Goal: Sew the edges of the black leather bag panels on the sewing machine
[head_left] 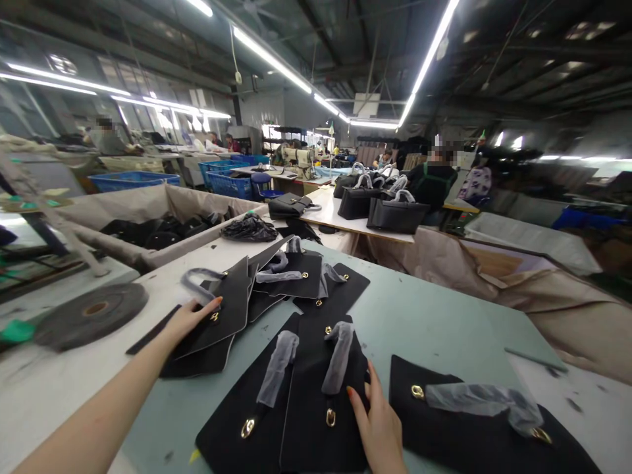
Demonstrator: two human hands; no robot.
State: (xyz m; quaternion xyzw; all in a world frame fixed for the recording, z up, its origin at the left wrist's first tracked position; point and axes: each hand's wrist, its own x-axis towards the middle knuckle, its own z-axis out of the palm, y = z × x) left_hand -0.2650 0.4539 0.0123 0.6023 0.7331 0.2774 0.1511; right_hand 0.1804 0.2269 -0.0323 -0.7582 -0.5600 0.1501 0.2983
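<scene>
My left hand point(190, 319) grips the left side of a black bag panel point(230, 322) on an overlapping pile, its thumb lying across the top near a gold ring. A plastic-wrapped handle point(197, 280) loops up beside the fingers. Closer to me, my right hand point(378, 418) holds the right edge of another black bag panel point(311, 421), thumb on top and other fingers at the edge. This panel bears a wrapped handle point(338, 359) and gold rings. It overlaps a similar panel point(237, 421) to its left. One more panel point(419, 421) lies at the right.
A grey tape roll point(93, 313) lies left on the pale table. Finished black handbags point(397, 214) stand on a farther table, near a co-worker point(432, 184). Fabric-lined bins point(113, 204) flank the table. A sewing machine point(296, 158) and blue crates point(230, 184) are behind.
</scene>
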